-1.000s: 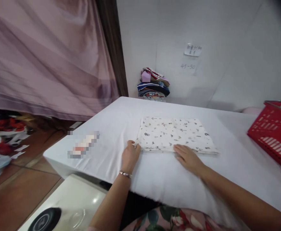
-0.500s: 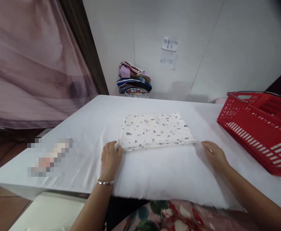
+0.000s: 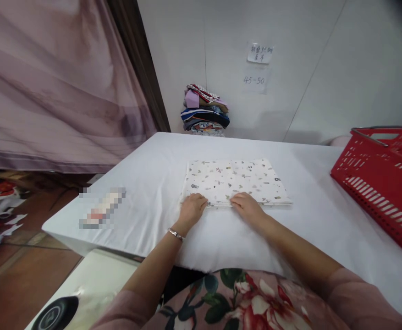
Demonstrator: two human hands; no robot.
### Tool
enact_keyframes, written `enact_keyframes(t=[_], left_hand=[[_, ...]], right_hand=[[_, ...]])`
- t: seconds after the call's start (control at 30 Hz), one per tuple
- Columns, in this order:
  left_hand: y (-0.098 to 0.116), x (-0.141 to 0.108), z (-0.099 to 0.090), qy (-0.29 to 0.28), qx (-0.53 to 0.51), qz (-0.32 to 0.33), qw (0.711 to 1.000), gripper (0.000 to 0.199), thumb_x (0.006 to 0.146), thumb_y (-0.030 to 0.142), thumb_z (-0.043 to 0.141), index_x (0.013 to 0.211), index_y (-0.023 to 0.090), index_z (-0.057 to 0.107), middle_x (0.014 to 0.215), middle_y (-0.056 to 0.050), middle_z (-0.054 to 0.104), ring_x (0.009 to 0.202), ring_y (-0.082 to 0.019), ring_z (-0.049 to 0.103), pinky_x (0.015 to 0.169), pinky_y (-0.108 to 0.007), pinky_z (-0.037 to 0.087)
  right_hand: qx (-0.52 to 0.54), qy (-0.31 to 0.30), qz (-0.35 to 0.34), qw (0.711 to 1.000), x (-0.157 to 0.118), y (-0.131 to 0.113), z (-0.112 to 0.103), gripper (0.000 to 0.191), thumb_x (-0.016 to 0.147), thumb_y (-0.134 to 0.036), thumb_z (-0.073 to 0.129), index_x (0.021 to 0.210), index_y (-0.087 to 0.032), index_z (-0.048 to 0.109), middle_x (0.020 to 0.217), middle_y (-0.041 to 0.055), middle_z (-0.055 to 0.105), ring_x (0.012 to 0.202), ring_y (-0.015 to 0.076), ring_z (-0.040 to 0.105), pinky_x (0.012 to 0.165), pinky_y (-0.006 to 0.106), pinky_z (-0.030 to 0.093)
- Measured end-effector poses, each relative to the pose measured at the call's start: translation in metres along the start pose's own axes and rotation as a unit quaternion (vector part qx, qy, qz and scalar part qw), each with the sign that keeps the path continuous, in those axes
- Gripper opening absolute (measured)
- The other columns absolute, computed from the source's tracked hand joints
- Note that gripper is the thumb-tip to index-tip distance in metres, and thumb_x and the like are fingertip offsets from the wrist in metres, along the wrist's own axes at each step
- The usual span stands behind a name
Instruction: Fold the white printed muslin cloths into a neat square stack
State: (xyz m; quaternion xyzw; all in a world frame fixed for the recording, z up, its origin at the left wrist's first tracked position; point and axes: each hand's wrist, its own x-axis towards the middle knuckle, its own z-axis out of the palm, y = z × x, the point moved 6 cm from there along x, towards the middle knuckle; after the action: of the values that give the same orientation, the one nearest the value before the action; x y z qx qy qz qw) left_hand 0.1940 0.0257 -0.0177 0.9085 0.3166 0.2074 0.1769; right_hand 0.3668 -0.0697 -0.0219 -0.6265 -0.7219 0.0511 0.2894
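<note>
A white cloth (image 3: 237, 178) with small printed figures lies folded in a flat rectangle on the white-covered table (image 3: 145, 183). My left hand (image 3: 193, 208), with a silver bracelet at the wrist, is closed on the cloth's near edge close to its left corner. Around the middle of that same edge, my right hand (image 3: 248, 207) has its fingers pinched on the cloth. Between the two hands a short stretch of the layered edge shows. The undersides of my fingers are hidden.
On the right stands a red plastic basket (image 3: 376, 183) with a metal handle. A pile of folded clothes (image 3: 206, 110) rises behind the far table edge. A blurred-out item (image 3: 104, 208) lies at the left. Paper notes (image 3: 255, 80) hang on the wall, and a pale seat (image 3: 97, 279) is below left.
My right hand has come left from beyond the cloth's right end to its near edge. My left hand has shifted inward along that edge. The view has swung somewhat left.
</note>
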Motion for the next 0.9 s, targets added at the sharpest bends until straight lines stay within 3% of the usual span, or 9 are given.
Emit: enact_keyframes(t=[0.23, 0.33, 0.47, 0.57, 0.67, 0.8, 0.9], left_hand=[[-0.005, -0.002, -0.003, -0.011, -0.045, 0.037, 0.998, 0.02, 0.084, 0.029, 0.049, 0.087, 0.024, 0.068, 0.09, -0.007, 0.063, 0.087, -0.02, 0.054, 0.081, -0.033, 0.04], [-0.006, 0.001, -0.001, -0.039, -0.007, 0.036, 0.999, 0.026, 0.087, 0.03, 0.042, 0.085, 0.023, 0.066, 0.091, -0.006, 0.063, 0.087, -0.019, 0.054, 0.081, -0.033, 0.041], [-0.009, 0.001, 0.0, 0.006, 0.027, 0.037, 0.999, 0.027, 0.089, 0.03, 0.037, 0.084, 0.02, 0.062, 0.089, -0.006, 0.061, 0.085, -0.019, 0.053, 0.08, -0.034, 0.043], [-0.011, -0.002, 0.002, 0.052, 0.027, 0.053, 0.997, 0.025, 0.089, 0.029, 0.036, 0.084, 0.02, 0.059, 0.089, -0.007, 0.061, 0.086, -0.02, 0.054, 0.081, -0.035, 0.043], [-0.013, -0.005, 0.005, 0.059, 0.026, 0.076, 0.995, 0.022, 0.088, 0.029, 0.037, 0.084, 0.021, 0.058, 0.091, -0.007, 0.062, 0.088, -0.021, 0.056, 0.082, -0.036, 0.043], [-0.017, -0.007, 0.006, 0.048, 0.023, 0.086, 0.995, 0.021, 0.087, 0.03, 0.039, 0.084, 0.021, 0.058, 0.093, -0.007, 0.063, 0.088, -0.021, 0.057, 0.081, -0.037, 0.044], [-0.018, -0.008, 0.004, 0.044, 0.008, 0.085, 0.995, 0.021, 0.087, 0.031, 0.041, 0.085, 0.021, 0.059, 0.093, -0.006, 0.062, 0.089, -0.021, 0.057, 0.082, -0.037, 0.044]], right_hand=[[0.031, 0.036, 0.05, 0.998, -0.001, 0.014, 0.007, 0.02, 0.086, -0.019, 0.047, 0.083, -0.022, 0.067, 0.089, 0.004, 0.063, 0.085, 0.0183, 0.054, 0.076, 0.033, 0.043], [0.026, 0.07, 0.02, 0.997, -0.003, 0.009, 0.004, 0.022, 0.088, -0.02, 0.044, 0.084, -0.02, 0.065, 0.088, 0.0049, 0.062, 0.084, 0.0179, 0.053, 0.076, 0.033, 0.043], [-0.01, 0.075, -0.018, 0.997, -0.007, 0.004, 0.007, 0.022, 0.089, -0.021, 0.043, 0.084, -0.019, 0.064, 0.086, 0.0058, 0.061, 0.081, 0.0177, 0.052, 0.075, 0.033, 0.041], [-0.015, 0.071, -0.007, 0.997, -0.008, 0.005, 0.009, 0.021, 0.089, -0.021, 0.045, 0.085, -0.02, 0.065, 0.087, 0.0051, 0.061, 0.083, 0.0173, 0.052, 0.076, 0.033, 0.041], [-0.002, 0.066, 0.001, 0.998, -0.009, 0.004, 0.008, 0.019, 0.088, -0.021, 0.046, 0.088, -0.021, 0.065, 0.09, 0.0045, 0.063, 0.086, 0.0169, 0.054, 0.078, 0.033, 0.042], [0.018, 0.06, -0.013, 0.998, -0.019, 0.011, -0.005, 0.021, 0.088, -0.019, 0.045, 0.096, -0.022, 0.065, 0.1, 0.0042, 0.065, 0.094, 0.0163, 0.056, 0.085, 0.034, 0.044], [-0.009, 0.076, 0.03, 0.997, -0.043, 0.035, -0.028, 0.023, 0.088, -0.02, 0.045, 0.1, -0.022, 0.065, 0.105, 0.005, 0.065, 0.098, 0.0176, 0.057, 0.089, 0.037, 0.043]])
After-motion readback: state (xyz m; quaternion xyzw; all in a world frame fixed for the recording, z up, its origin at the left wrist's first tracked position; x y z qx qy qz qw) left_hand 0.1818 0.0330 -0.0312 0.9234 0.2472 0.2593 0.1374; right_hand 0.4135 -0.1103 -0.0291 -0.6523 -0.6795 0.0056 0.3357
